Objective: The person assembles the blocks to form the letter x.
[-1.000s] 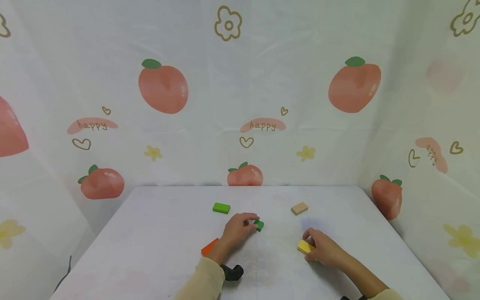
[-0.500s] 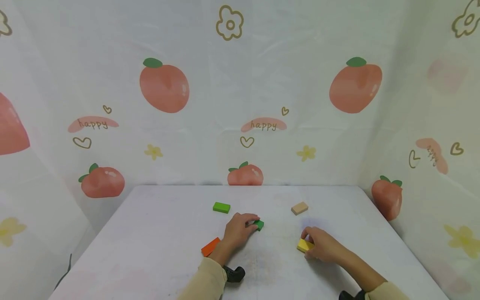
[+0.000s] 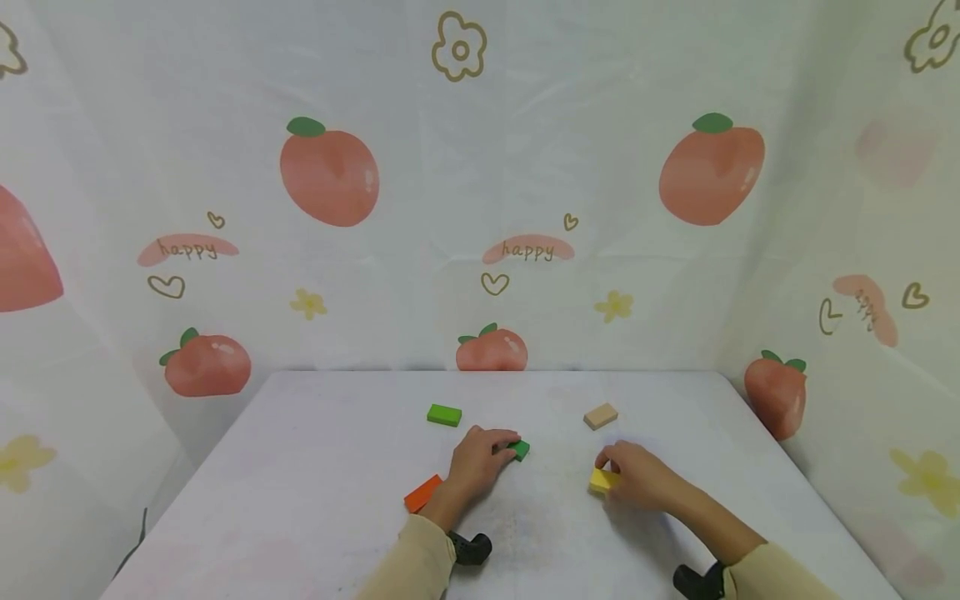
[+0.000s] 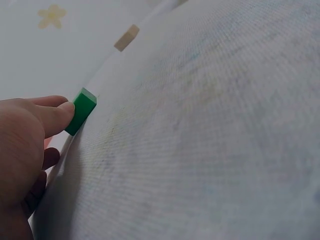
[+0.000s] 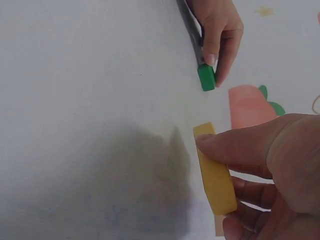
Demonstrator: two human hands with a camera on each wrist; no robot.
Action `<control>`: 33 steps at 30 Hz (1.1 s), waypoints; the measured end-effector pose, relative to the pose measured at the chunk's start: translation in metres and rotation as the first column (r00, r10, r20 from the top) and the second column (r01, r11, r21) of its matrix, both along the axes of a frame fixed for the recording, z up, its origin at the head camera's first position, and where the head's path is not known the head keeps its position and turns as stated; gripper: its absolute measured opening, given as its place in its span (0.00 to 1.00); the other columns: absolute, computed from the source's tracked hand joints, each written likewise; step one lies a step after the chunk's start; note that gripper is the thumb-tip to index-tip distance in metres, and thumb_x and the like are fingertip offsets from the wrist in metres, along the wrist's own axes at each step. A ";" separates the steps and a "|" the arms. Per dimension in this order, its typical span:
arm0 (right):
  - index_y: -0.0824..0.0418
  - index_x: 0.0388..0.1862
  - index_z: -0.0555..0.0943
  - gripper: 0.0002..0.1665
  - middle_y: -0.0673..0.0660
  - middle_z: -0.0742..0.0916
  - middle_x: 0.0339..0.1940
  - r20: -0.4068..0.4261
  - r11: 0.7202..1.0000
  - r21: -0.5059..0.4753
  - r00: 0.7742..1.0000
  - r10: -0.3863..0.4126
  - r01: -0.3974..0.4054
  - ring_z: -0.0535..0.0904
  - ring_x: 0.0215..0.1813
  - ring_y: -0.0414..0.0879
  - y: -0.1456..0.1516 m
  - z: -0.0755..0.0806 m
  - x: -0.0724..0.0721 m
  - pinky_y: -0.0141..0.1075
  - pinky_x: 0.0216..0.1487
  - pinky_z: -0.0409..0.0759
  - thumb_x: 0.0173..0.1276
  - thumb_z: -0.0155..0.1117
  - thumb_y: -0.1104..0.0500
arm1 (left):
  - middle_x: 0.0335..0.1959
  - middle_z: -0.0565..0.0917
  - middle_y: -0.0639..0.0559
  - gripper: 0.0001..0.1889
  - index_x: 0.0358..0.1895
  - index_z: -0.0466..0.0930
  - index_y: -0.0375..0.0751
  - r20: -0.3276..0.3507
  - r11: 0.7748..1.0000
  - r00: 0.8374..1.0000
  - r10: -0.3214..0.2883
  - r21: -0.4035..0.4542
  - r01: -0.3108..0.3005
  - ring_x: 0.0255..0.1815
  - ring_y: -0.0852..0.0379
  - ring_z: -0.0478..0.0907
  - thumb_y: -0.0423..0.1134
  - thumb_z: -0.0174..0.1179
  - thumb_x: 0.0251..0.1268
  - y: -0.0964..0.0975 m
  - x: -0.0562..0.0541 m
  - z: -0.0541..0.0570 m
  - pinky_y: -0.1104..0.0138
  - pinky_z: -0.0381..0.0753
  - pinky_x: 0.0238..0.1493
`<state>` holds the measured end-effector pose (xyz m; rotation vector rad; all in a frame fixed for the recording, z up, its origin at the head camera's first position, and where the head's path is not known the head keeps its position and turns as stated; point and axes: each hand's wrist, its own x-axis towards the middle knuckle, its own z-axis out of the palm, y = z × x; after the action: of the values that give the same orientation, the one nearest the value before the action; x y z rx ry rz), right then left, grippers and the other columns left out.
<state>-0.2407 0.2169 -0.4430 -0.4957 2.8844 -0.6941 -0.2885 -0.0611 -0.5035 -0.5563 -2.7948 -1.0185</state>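
In the head view my left hand [image 3: 476, 463] pinches a dark green block [image 3: 521, 450] near the table's middle. The left wrist view shows thumb and fingers on one end of that green block [image 4: 82, 111], which stands against the tabletop. To the right, my right hand [image 3: 643, 478] holds a yellow block [image 3: 603, 481]. In the right wrist view the thumb presses on the broad face of the yellow block [image 5: 215, 170], and a shadow lies beside it. The two blocks are apart. My fingers hide part of each block.
Behind the hands lie a light green block [image 3: 445, 415] and a natural wood block [image 3: 601, 416]. An orange-red block [image 3: 423, 493] sits by the left wrist, partly covered by the arm. The white table [image 3: 300, 500] meets a printed cloth backdrop [image 3: 420, 167].
My right hand has moved slightly up and left in the head view with the yellow block, toward the green one. The left hand and the green block have stayed in place.
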 end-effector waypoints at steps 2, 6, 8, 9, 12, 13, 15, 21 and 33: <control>0.59 0.39 0.81 0.19 0.50 0.76 0.29 -0.012 1.000 0.012 1.000 0.004 -0.004 0.69 0.34 0.46 -0.002 0.001 -0.002 0.42 0.40 0.73 0.48 0.77 0.69 | 0.48 0.84 0.62 0.13 0.52 0.86 0.55 0.006 1.000 1.000 0.005 -0.001 -0.005 0.38 0.62 0.69 0.42 0.64 0.65 0.001 0.000 0.000 0.68 0.71 0.36; 0.59 0.39 0.82 0.18 0.50 0.76 0.30 -0.010 0.999 0.032 1.000 -0.001 0.002 0.70 0.35 0.46 -0.005 0.003 -0.004 0.43 0.42 0.74 0.49 0.77 0.68 | 0.48 0.84 0.63 0.13 0.52 0.86 0.56 0.014 1.000 1.000 0.015 -0.003 -0.015 0.38 0.62 0.69 0.42 0.64 0.65 0.001 0.001 -0.001 0.68 0.70 0.37; 0.58 0.39 0.82 0.18 0.50 0.76 0.30 -0.014 0.999 0.042 1.000 -0.006 0.006 0.71 0.36 0.46 -0.007 0.003 -0.005 0.43 0.43 0.74 0.49 0.77 0.68 | 0.48 0.84 0.63 0.13 0.52 0.86 0.56 0.009 1.000 1.000 0.016 -0.005 -0.016 0.38 0.63 0.69 0.42 0.64 0.65 0.001 0.001 -0.001 0.68 0.70 0.37; 0.58 0.39 0.83 0.18 0.50 0.77 0.30 -0.015 0.999 0.046 1.000 -0.013 0.014 0.71 0.36 0.46 -0.008 0.004 -0.005 0.43 0.44 0.75 0.49 0.77 0.68 | 0.48 0.84 0.63 0.13 0.52 0.86 0.56 0.000 1.000 1.000 0.015 -0.006 -0.015 0.38 0.63 0.69 0.42 0.64 0.65 0.001 0.001 -0.001 0.68 0.71 0.37; 0.57 0.40 0.83 0.18 0.50 0.77 0.30 -0.034 0.998 0.052 0.999 -0.031 0.032 0.71 0.37 0.46 -0.011 0.003 -0.006 0.43 0.45 0.76 0.50 0.77 0.67 | 0.49 0.84 0.64 0.13 0.51 0.87 0.56 -0.021 1.000 1.000 0.012 -0.010 -0.012 0.39 0.63 0.70 0.42 0.64 0.64 0.000 0.001 -0.001 0.68 0.71 0.37; 0.57 0.40 0.83 0.18 0.50 0.77 0.30 -0.040 0.998 0.052 0.999 -0.034 0.036 0.72 0.37 0.46 -0.012 0.003 -0.007 0.43 0.46 0.77 0.50 0.77 0.67 | 0.48 0.84 0.64 0.13 0.51 0.87 0.56 -0.029 1.000 1.000 0.012 -0.013 -0.012 0.38 0.63 0.70 0.42 0.64 0.64 0.000 0.002 0.000 0.68 0.71 0.36; 0.56 0.40 0.83 0.18 0.50 0.77 0.31 -0.050 0.998 0.050 0.998 -0.043 0.046 0.72 0.37 0.46 -0.014 0.003 -0.008 0.43 0.46 0.78 0.50 0.77 0.67 | 0.49 0.84 0.64 0.13 0.51 0.87 0.55 -0.036 1.000 0.999 0.011 -0.018 -0.011 0.38 0.62 0.70 0.42 0.64 0.64 0.000 0.002 0.000 0.68 0.71 0.36; 0.56 0.41 0.83 0.17 0.50 0.78 0.32 -0.082 0.998 0.041 0.996 -0.046 0.049 0.73 0.38 0.46 -0.016 -0.003 -0.013 0.42 0.47 0.78 0.51 0.77 0.66 | 0.50 0.83 0.65 0.13 0.52 0.86 0.56 -0.024 0.999 1.000 0.010 -0.042 -0.011 0.39 0.63 0.70 0.42 0.63 0.65 0.000 0.001 0.001 0.69 0.70 0.37; 0.57 0.42 0.84 0.19 0.50 0.79 0.34 -0.161 0.998 -0.034 0.985 -0.066 0.061 0.74 0.41 0.48 -0.025 -0.013 -0.015 0.43 0.46 0.76 0.51 0.76 0.68 | 0.50 0.83 0.65 0.13 0.52 0.86 0.56 -0.030 0.999 0.999 0.013 -0.053 -0.015 0.39 0.63 0.70 0.42 0.64 0.65 0.001 0.000 0.000 0.70 0.70 0.37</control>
<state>-0.2552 0.1920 -0.4557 -0.4872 3.0580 -0.7391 -0.2889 -0.0602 -0.5037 -0.5527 -2.8031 -0.9287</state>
